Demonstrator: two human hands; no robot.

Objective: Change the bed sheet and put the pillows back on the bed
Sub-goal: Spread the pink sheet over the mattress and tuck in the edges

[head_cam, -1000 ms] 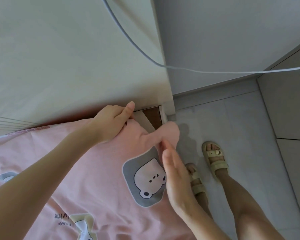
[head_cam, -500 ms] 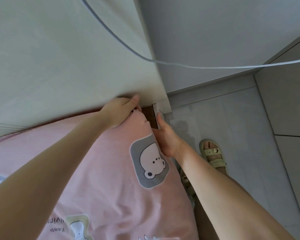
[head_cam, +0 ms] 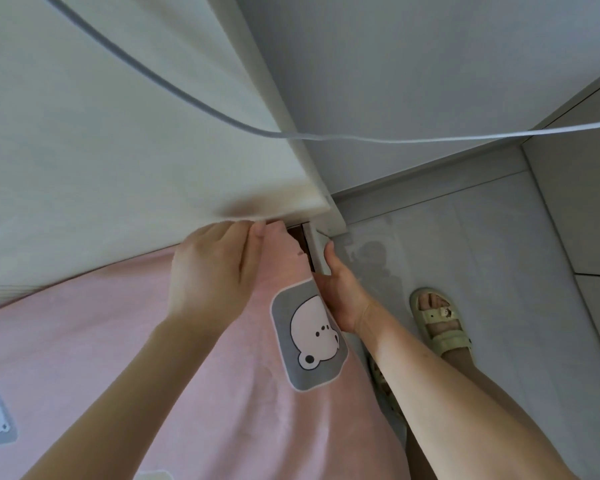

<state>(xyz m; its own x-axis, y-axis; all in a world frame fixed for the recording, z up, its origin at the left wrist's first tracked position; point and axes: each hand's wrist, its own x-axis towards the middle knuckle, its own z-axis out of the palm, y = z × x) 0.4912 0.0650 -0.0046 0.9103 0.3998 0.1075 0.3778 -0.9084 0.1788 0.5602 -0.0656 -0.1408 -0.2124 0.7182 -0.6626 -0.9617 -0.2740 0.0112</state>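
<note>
In the middle of the frame, the left hand (head_cam: 212, 275) pinches the pink sheet (head_cam: 118, 341) at its corner. The right hand (head_cam: 342, 292) has its fingers hidden behind the sheet, so I cannot tell its grip.

Left hand (head_cam: 212, 271) on sheet (head_cam: 118, 341) corner, right hand (head_cam: 340, 296) beside, panel (head_cam: 118, 133) behind

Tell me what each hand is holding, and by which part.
Left hand grips the pink sheet at its corner by the cream board. Right hand: grip hidden behind the sheet's side edge, cannot tell.
</note>
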